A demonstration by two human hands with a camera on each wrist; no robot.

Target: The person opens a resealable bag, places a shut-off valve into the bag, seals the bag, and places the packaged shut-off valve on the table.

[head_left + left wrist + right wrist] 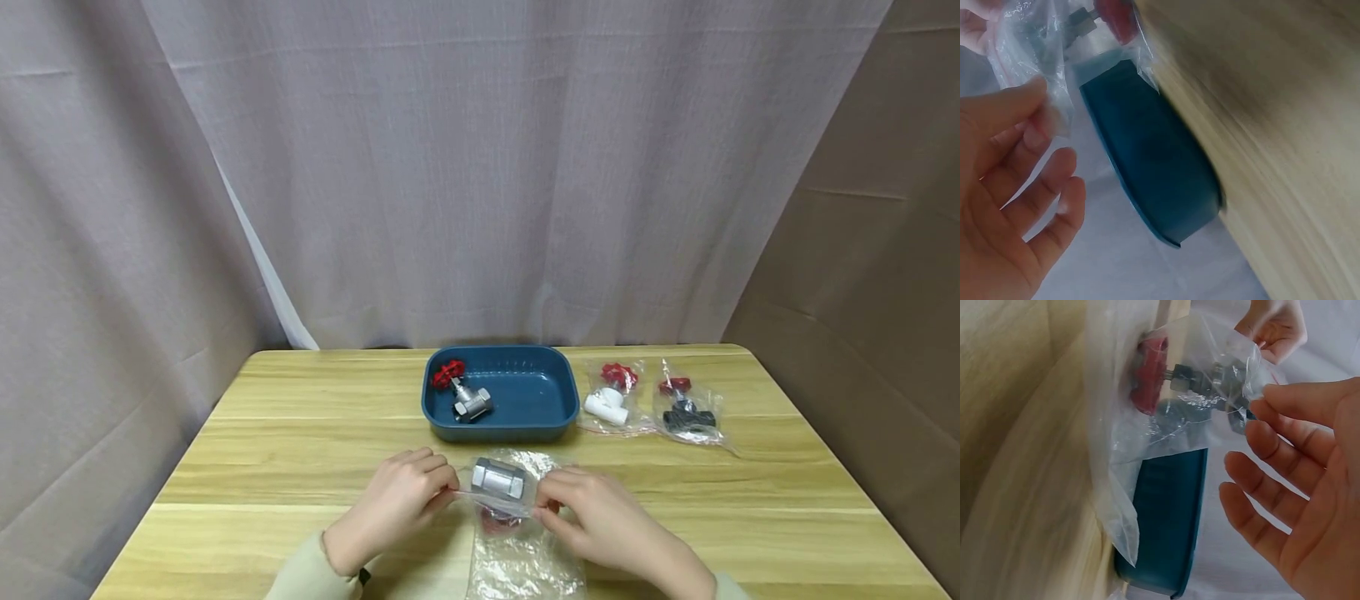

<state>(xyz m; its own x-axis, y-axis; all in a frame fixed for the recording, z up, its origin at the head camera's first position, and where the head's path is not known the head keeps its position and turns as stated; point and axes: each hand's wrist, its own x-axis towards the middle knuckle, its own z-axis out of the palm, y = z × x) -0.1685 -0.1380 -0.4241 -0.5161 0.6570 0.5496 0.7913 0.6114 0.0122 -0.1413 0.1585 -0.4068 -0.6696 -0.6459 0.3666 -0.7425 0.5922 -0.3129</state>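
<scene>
My left hand [401, 500] and right hand [603, 517] pinch opposite ends of the top edge of a clear zip bag [1175, 440]. Inside it is a metal valve [498, 479] with a red handwheel [1149, 375]; in the head view the handwheel hangs toward me, blurred by the plastic. Both wrist views show thumb and index finger on the plastic, the other fingers loosely bent. Beneath the held bag, a larger clear plastic bag [525, 571] lies flat on the wooden table [315, 467].
Behind the hands stands a dark blue tray [498, 433], with an unbagged metal valve [474, 404] at its left end. Right of the tray lie a bagged white valve [606, 407] and a bagged black valve [688, 418], both with red handwheels. Grey curtains [465, 183] hang behind the table.
</scene>
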